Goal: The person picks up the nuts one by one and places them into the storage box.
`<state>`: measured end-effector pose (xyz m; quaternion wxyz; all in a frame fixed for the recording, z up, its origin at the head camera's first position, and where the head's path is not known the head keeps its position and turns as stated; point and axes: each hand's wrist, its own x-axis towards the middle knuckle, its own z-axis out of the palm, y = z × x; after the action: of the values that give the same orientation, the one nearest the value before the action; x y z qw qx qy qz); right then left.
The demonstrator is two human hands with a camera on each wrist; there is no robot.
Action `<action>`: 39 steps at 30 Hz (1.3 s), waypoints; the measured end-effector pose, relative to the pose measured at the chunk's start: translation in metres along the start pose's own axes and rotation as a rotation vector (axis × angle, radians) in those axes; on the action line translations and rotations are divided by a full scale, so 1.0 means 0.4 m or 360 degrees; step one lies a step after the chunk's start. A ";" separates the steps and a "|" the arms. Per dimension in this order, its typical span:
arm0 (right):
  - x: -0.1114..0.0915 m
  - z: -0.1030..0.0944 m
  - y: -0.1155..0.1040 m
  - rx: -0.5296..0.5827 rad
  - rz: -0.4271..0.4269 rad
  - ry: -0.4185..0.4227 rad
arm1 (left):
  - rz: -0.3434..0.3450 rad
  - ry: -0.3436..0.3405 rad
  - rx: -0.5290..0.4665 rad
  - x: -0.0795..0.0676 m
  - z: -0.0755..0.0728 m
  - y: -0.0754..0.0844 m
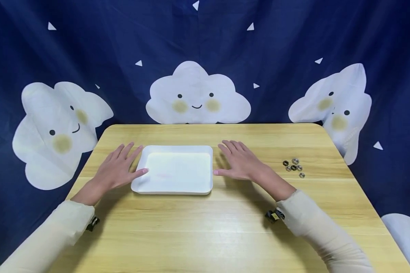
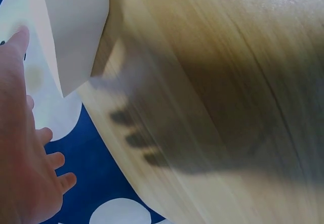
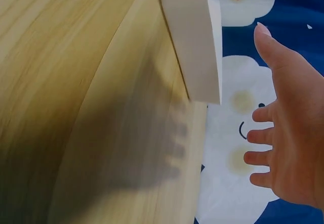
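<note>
A white rectangular tray [image 1: 177, 174] lies on the wooden table, with nothing seen in it. At its left side is my left hand [image 1: 116, 168], fingers spread and straight, the thumb reaching over the rim; whether it touches the tray I cannot tell. Beyond the tray's right side my right hand [image 1: 239, 161] hovers, fingers extended and thumb pointing at the tray edge. In the right wrist view the right hand [image 3: 293, 128] holds nothing, and the tray wall [image 3: 195, 42] stands near it. The left wrist view has the left hand [image 2: 30, 143] beside the tray corner [image 2: 76, 32].
Several metal hex nuts [image 1: 294, 167], some dark and some silvery, lie loosely grouped on the table to the right of my right hand. Behind the table's far edge hangs a dark blue curtain [image 1: 123, 38] printed with smiling white clouds.
</note>
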<state>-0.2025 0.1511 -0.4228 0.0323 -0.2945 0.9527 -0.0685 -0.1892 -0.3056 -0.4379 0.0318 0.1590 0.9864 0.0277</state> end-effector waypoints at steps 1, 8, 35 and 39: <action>0.003 0.001 -0.003 0.0007 -0.0002 0.0004 | -0.0003 0.0004 0.0002 0.000 0.000 -0.002; 0.018 0.009 -0.017 0.0011 0.0010 -0.0001 | 0.0006 0.0031 0.0010 -0.003 0.005 -0.011; 0.044 0.065 -0.043 0.0014 -0.0017 -0.0067 | 0.0003 0.0023 -0.0110 -0.006 0.043 -0.024; 0.045 0.070 -0.043 0.0030 -0.0013 -0.0086 | 0.0003 0.0017 -0.0116 -0.001 0.047 -0.020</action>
<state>-0.2050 0.1238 -0.4483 0.0606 -0.2997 0.9496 -0.0696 -0.1900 -0.3127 -0.4570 0.0323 0.1586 0.9847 0.0644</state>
